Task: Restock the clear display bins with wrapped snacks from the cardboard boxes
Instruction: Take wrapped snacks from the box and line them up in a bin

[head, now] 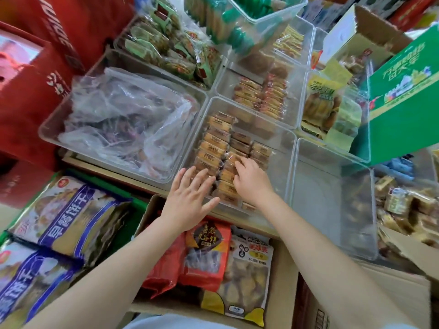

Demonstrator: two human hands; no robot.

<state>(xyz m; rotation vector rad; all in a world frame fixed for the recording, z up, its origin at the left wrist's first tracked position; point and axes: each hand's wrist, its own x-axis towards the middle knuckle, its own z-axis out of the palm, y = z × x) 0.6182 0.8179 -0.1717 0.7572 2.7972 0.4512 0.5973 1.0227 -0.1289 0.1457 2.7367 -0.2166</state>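
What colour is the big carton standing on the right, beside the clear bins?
Green, with white lettering and a small picture on its side; the head view shows it.

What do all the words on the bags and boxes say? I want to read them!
"早餐饼干": on the blue-banded biscuit bag at left.
"美味美": on the yellow label of the clear snack bag in the cardboard box.
Red bag beside it, green box, red cartons, small wrapped snacks: print too blurred to read.
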